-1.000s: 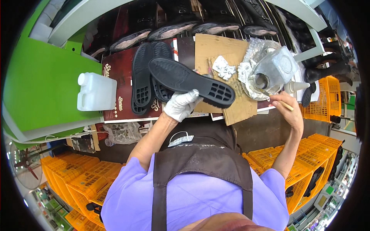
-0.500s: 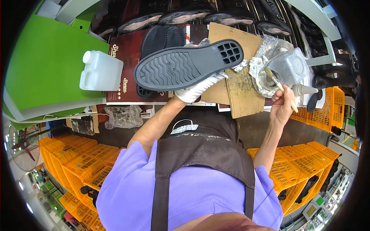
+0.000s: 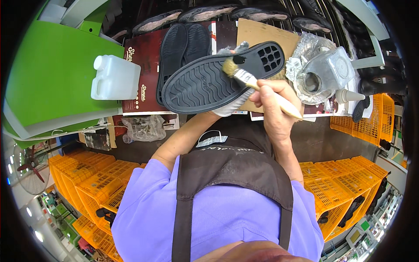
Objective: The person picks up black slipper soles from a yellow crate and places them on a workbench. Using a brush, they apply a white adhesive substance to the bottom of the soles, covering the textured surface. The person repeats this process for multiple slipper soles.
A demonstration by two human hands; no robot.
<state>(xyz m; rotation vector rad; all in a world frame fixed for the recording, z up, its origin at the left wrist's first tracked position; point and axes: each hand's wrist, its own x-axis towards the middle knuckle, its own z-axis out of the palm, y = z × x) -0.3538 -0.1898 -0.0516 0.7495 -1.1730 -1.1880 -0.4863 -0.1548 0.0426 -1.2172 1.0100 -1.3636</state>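
My left hand (image 3: 232,106), in a white glove, grips a dark grey shoe sole (image 3: 192,87) from beneath, tread side up, with a fingertip showing past its far edge. Between the fingers of my bare right hand (image 3: 278,107) is a paintbrush (image 3: 247,78) with a pale wooden handle. Its bristles are at the middle of the sole, beside a dark wet-looking patch (image 3: 239,60). Right of the sole stands a cut-open clear plastic jug (image 3: 329,70) on crumpled plastic wrapping. Two more dark soles (image 3: 173,43) lie behind the held one.
A white jerrycan (image 3: 115,78) stands at the left, next to a green panel (image 3: 52,65). Cardboard (image 3: 255,32) covers part of the bench. Shoes on a rack (image 3: 209,15) line the back. Orange crates (image 3: 345,183) stack on both sides, and a nozzle-tipped bottle (image 3: 349,96) lies at the right.
My right hand has brought the brush leftward from the plastic jug onto the sole. The dark patch now shows there. The sole has shifted slightly right and turned a little.
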